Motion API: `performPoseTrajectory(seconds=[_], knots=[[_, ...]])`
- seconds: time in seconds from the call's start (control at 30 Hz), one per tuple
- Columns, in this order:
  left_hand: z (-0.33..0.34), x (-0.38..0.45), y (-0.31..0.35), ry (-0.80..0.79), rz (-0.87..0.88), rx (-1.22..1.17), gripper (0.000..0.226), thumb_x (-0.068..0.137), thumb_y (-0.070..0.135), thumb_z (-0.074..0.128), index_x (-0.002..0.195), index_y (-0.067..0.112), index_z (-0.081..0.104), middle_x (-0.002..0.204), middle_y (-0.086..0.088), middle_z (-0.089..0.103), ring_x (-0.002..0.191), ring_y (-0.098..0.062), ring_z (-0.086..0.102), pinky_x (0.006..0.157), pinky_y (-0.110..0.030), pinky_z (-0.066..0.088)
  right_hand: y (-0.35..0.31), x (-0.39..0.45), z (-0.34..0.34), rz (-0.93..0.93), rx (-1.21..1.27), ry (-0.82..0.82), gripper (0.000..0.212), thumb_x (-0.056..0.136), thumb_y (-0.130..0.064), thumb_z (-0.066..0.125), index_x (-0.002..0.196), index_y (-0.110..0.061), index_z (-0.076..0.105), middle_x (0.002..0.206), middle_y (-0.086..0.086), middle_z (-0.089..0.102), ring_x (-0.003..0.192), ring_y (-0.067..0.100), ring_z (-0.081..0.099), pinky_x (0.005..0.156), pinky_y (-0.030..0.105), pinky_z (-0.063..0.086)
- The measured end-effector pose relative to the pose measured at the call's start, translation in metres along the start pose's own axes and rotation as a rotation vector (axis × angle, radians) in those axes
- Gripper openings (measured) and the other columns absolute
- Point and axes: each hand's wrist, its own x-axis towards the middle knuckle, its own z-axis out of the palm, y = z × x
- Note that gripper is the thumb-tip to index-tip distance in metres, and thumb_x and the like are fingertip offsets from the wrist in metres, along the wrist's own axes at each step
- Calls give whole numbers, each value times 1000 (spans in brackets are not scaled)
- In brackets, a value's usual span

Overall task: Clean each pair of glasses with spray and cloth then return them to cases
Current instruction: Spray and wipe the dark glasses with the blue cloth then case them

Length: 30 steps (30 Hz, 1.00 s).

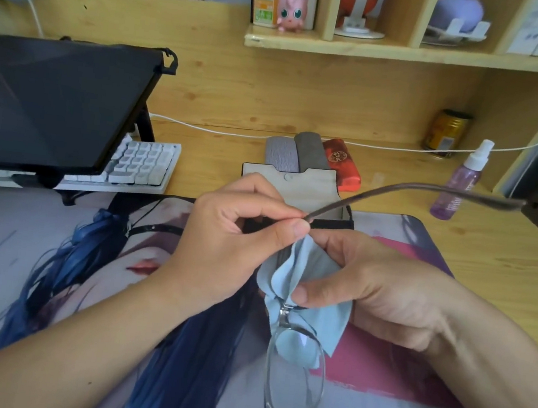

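Glasses (292,367) pinched by left hand (234,233) – right hand (368,289) clamps cloth (306,275); case (296,187) open.

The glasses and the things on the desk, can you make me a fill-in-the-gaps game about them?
1. The right hand wipes the glasses with a light ____ cloth.
2. The left hand pinches one ____ of the glasses.
3. The spray bottle with the white nozzle is ____ in colour.
4. The red case lies beside ____ grey cases.

Missing words: blue; arm; purple; two
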Motion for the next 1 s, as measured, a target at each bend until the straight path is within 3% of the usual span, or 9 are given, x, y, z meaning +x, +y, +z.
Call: performPoseTrajectory(seconds=[0.27,0.43,0.6,0.7,0.83,0.9,1.0], knots=[[4,0,2,-11,-39,15,12,80,28,75,73,17,74,74,12,58,75,-13,56,75,-25,41,4,4,11,-98,66,174,8,82,1,71,89,-3,70,81,12,69,70,21,68,66,29,55],[1,1,3,-2,-73,-29,15,79,29,75,73,15,74,72,13,60,76,-11,56,75,-26,41,9,9,11,-173,137,239,12,85,-2,66,94,-5,74,89,13,72,79,22,70,74,31,56],[0,2,0,41,-49,68,12,86,23,74,75,18,70,76,10,59,75,-10,55,75,-24,42,10,12,12,-212,256,328,22,96,-11,58,106,3,71,104,21,75,88,28,74,69,32,61],[0,2,0,69,8,179,13,91,14,69,79,17,66,82,13,57,80,-8,56,77,-20,42,9,12,11,-217,301,288,28,99,-14,54,114,5,68,109,22,74,96,29,74,76,34,61],[-7,3,0,66,116,260,12,98,13,64,86,15,66,92,3,59,88,-11,58,77,-24,45,11,8,1,-136,239,80,33,95,-2,58,125,12,59,128,32,62,114,40,63,100,44,52],[-9,4,-1,48,160,255,13,99,12,63,87,10,65,92,0,61,88,-15,58,76,-29,46,11,6,-2,-94,175,18,38,92,2,57,128,11,56,132,33,58,120,43,60,101,44,50],[-11,4,-2,0,156,225,10,97,19,61,90,14,66,88,6,65,86,-21,60,76,-36,47,8,4,-3,-69,132,9,39,87,4,59,126,10,59,125,30,63,110,37,64,94,38,53]])
